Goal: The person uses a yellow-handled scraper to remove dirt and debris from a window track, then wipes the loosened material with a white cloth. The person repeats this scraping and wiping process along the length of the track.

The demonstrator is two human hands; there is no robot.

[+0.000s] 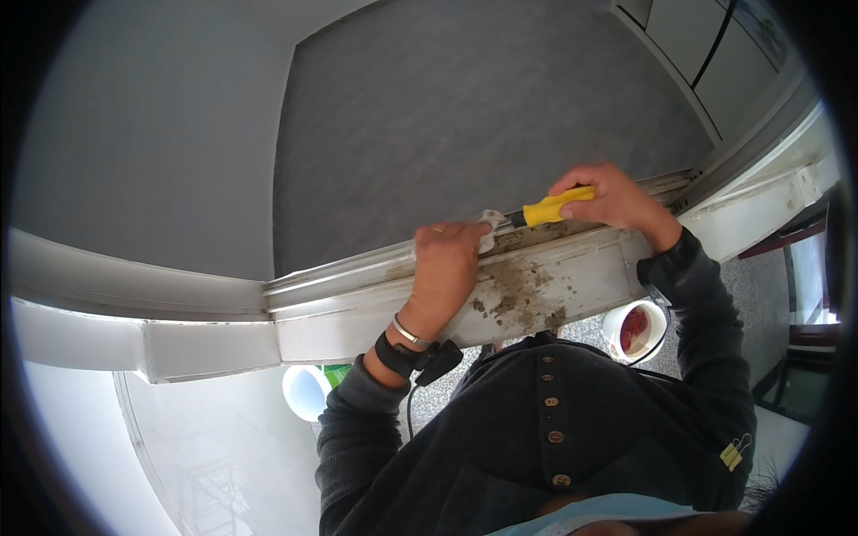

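My right hand (598, 194) is closed around the yellow handle of a hand tool (558, 206), likely a screwdriver, pointing left. Its tip runs into a crumpled whitish cloth or tissue (491, 221) that my left hand (449, 258) holds between thumb and fingers. Both hands are over the track of a white window or door sill (362, 268). Brown dirt (513, 288) lies in the track and on the sill's face between my hands.
Below the sill stand a white bucket (611, 329) with something red inside, near my right forearm, and a white and green container (305, 392) by my left forearm. A gray surface (469, 120) spreads beyond the track. White frame pieces (134, 295) run along the left.
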